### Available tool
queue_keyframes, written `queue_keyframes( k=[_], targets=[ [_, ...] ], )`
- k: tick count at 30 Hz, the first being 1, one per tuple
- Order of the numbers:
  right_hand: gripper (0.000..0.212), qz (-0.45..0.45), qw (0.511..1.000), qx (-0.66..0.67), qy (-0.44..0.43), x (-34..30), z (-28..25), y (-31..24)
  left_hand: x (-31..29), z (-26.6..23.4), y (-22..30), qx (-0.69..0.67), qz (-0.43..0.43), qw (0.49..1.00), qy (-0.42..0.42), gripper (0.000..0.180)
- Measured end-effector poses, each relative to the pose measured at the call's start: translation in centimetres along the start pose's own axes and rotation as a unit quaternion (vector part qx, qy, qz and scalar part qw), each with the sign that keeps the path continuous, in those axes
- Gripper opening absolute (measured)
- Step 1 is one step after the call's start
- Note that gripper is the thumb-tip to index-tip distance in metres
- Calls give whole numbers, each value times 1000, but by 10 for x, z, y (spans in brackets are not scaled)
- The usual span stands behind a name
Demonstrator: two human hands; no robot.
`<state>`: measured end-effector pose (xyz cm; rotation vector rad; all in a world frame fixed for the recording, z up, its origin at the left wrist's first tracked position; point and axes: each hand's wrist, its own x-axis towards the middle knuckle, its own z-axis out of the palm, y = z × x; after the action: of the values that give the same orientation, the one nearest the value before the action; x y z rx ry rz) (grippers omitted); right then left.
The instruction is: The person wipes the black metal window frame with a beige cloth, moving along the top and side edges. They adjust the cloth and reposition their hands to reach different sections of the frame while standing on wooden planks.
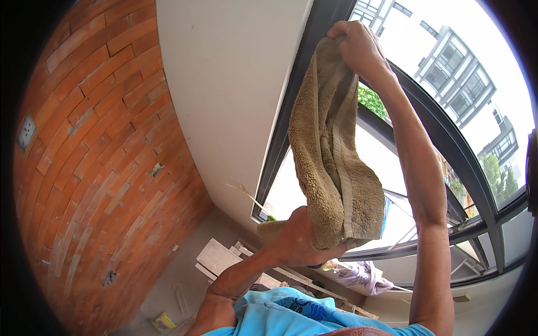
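Observation:
A thick olive-brown towel [358, 190] hangs in folds between my two hands, in front of a window. High up, my right hand [358, 47] is closed on its upper end, close to the dark window frame [305, 61]. Lower down, my left hand [297, 241] grips the bottom part of the towel, its fingers partly hidden behind the cloth. A small flap of the same colour sticks out to the left of that hand.
An orange brick wall [106, 157] with a socket plate [26, 133] rises on the left, beside a white wall panel [224, 84]. Below lie pale wooden boards [221, 257] and a yellow packet [162, 321]. A lilac cloth [367, 277] hangs under the window.

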<state>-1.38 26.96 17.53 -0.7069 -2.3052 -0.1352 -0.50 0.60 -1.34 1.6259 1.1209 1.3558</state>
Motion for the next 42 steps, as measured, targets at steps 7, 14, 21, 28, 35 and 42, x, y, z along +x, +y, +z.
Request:
queue_keyframes(
  k=[7,14,21,28,35,42],
  targets=[
    [45,-9,993,108,-54,-6,-28,28,-4,1,6,-2,27,1000,17,49],
    [40,-108,991,-48,63,-10,-17,14,5,8,8,-34,41,999,4,49],
    [28,-131,973,-188,36,-7,-4,6,7,2,-4,15,-12,999,-29,62],
    [23,-106,972,-210,11,-1,-2,-2,5,-1,-7,-36,-28,999,-8,70],
    [21,-126,968,-212,46,-1,3,1,1,-10,6,-15,2,1000,1,57],
    [13,-111,960,-243,79,4,7,-3,3,-17,14,11,67,998,-3,54]
  ],
)
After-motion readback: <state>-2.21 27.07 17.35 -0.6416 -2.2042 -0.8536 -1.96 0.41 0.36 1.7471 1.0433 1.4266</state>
